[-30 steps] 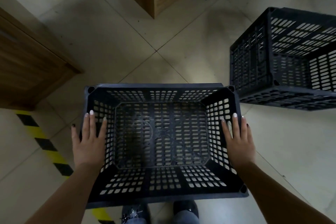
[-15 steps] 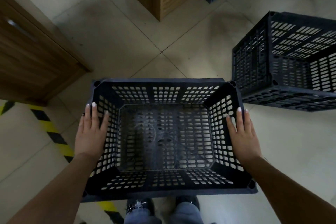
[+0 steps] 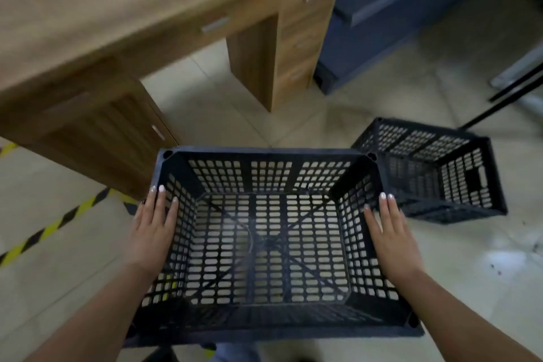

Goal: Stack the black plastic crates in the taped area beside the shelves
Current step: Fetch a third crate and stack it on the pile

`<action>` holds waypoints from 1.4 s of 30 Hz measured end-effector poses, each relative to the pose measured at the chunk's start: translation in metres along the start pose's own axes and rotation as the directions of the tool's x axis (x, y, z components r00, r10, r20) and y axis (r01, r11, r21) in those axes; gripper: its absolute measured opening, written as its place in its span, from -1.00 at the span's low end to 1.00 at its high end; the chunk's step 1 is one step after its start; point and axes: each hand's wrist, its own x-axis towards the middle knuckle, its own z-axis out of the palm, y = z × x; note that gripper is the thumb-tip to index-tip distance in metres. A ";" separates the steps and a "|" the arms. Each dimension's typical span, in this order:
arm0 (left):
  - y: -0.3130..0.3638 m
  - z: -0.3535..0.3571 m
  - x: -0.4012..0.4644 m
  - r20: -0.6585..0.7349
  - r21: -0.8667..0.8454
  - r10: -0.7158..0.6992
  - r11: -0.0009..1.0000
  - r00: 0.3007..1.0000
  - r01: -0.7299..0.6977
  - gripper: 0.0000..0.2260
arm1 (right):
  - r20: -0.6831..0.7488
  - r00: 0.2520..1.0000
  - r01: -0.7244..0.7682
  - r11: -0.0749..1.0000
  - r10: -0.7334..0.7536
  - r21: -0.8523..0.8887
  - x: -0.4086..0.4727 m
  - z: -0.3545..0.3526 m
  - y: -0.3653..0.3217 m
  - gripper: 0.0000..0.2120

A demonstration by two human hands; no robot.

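I carry the black crate [image 3: 266,244] off the floor, my left hand [image 3: 152,229] and right hand [image 3: 389,233] pressed flat, fingers straight, on its short sides. A second crate [image 3: 435,176] sits on the tiled floor [image 3: 470,273] just beyond its right corner; a wooden desk [image 3: 117,38] and striped floor tape [image 3: 55,226] lie left.

Two black crates [image 3: 270,244] [image 3: 435,176], two hands [image 3: 152,232] [image 3: 390,232], one wooden desk [image 3: 88,23], one grey cabinet [image 3: 396,9]
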 end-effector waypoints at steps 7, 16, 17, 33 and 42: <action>-0.009 -0.097 -0.116 -0.112 -0.048 -0.117 0.993 0.987 0.112 -0.27 | 0.096 0.995 0.022 1.000 -0.020 -0.017 -0.028 -0.109 0.020 -0.10; -0.006 -0.111 -0.292 -0.074 -0.041 -0.303 0.953 0.950 0.301 -0.16 | -0.011 0.969 0.245 0.969 -0.245 -0.020 -0.091 -0.193 0.020 -0.24; -0.006 -0.107 -0.311 -0.060 -0.040 -0.322 0.947 0.945 0.320 -0.15 | -0.006 0.963 0.268 0.963 -0.269 -0.038 -0.098 -0.196 0.016 -0.23; -0.030 -0.059 -0.562 -0.030 -0.344 -0.512 0.812 0.858 0.472 -0.21 | -0.057 0.877 0.453 0.860 -0.477 -0.235 -0.215 -0.312 -0.077 -0.05; -0.051 -0.075 -0.598 -0.159 -0.372 -0.423 0.863 0.892 0.343 -0.16 | 0.016 0.953 0.300 0.929 -0.304 -0.216 -0.310 -0.363 -0.070 -0.08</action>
